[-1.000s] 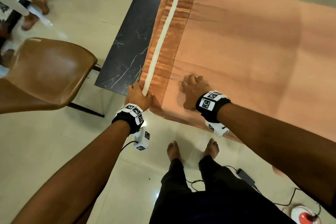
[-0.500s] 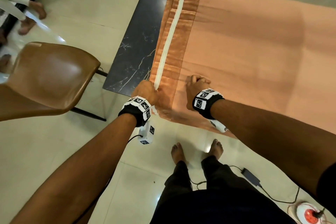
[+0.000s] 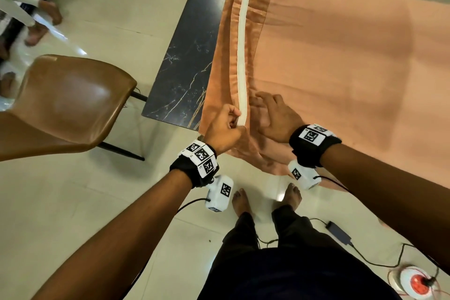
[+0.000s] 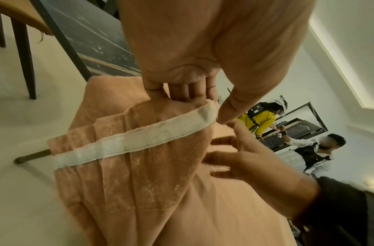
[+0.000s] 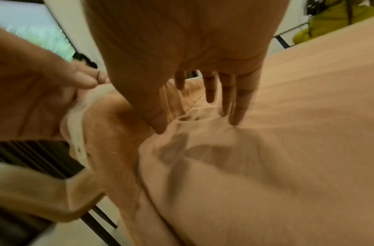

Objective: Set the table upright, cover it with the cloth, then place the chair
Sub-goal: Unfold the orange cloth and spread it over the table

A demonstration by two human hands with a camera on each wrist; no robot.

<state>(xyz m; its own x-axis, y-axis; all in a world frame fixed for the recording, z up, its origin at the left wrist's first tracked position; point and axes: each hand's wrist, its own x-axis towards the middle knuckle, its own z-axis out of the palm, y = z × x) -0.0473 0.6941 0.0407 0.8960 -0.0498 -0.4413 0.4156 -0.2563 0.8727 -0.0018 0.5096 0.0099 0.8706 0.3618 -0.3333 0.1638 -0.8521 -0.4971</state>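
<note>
The dark marble table (image 3: 192,51) stands upright with a peach cloth (image 3: 336,61) spread over most of it. A bare strip of tabletop shows on the left. The cloth's folded edge carries a white band (image 3: 243,56). My left hand (image 3: 225,126) pinches that band at the table's near edge; the left wrist view shows the band (image 4: 139,139) bunched under its fingers (image 4: 181,89). My right hand (image 3: 275,117) lies just right of it, fingers (image 5: 234,103) straight and spread on the cloth (image 5: 276,149). The brown chair (image 3: 65,105) stands to the left, apart from the table.
Another person's bare feet (image 3: 43,22) are at the far left. My own feet (image 3: 265,200) stand at the table's near edge. A power adapter (image 3: 338,230), its cable and a red-and-white round device (image 3: 414,282) lie on the tiled floor at right. Two people (image 4: 287,133) work in the background.
My left hand has gone from lying on the cloth's hem to pinching the white band. My right hand's fingers have uncurled and spread flat on the cloth.
</note>
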